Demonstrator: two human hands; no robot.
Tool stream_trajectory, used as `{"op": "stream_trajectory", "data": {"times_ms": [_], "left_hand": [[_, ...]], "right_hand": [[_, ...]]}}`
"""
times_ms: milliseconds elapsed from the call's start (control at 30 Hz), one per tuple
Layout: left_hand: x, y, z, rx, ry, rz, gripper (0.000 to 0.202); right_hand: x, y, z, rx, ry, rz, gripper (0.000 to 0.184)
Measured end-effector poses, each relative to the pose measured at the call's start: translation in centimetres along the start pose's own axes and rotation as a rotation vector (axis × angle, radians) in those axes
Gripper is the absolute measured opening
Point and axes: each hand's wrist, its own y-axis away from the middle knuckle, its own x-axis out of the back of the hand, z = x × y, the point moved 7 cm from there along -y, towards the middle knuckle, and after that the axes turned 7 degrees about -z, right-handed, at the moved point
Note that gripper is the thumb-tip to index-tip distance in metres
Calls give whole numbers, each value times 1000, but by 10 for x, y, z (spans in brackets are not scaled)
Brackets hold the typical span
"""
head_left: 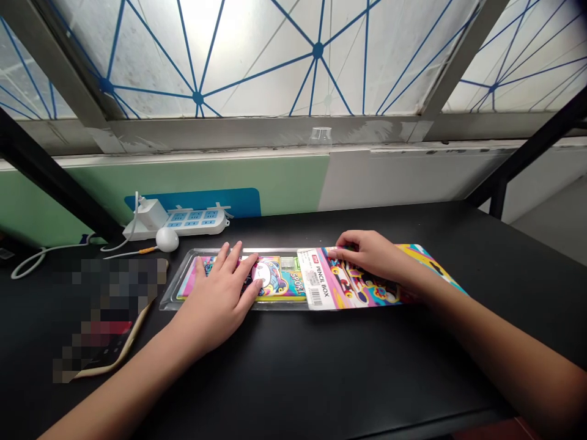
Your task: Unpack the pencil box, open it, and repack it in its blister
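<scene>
A colourful pencil box [284, 282] lies flat on the black table inside a clear plastic blister pack [172, 293]. A bright printed card sleeve [353, 287] marked "PENCIL BOX" covers its right part. My left hand [220, 299] rests flat on the left half of the pack, fingers spread and open. My right hand [371, 253] lies on the card sleeve, fingers curled at its far edge and pressing down on it.
A white power strip [192, 223] with a plugged-in adapter [149, 214] and cables sits at the back left by the wall. A white round object [167, 239] lies beside it. A phone in a case [107, 342] lies at the left. The table's front edge [367, 428] is near.
</scene>
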Motion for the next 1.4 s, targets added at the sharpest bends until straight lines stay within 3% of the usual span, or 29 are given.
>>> {"op": "stream_trajectory", "data": {"times_ms": [167,300,433,567,600,700,800,933,1067,1267,1400], "left_hand": [[4,14,25,-131,259,-36,56],[14,25,34,-193,577,-6,49],[32,22,14,-126,969,142,33],[49,10,-22,-87,1057,439,23],[49,7,-31,-78,1096,510,22],[29,-4,-47,-15,1340,538,23],[15,-5,-43,-2,1410,545,26],[13,2,-32,-15,1456,568,27],[14,5,-30,-25,1615,576,24],[14,3,-32,-2,1662,603,30],[10,1,-34,34,1653,586,29]], "right_hand": [[-23,4,-26,88,-7,-20,45],[-24,7,-32,119,-7,-22,41],[-17,6,-23,112,-7,-48,44],[-9,4,-12,110,-6,-106,45],[-8,4,-10,111,-6,-124,44],[-3,3,-6,125,-1,-148,45],[-1,2,-7,157,10,-117,50],[-6,-2,-16,198,101,-85,54],[-21,-12,-48,263,300,-82,51],[-53,-33,-128,374,433,-80,44],[-67,-33,-174,453,483,-17,38]]}}
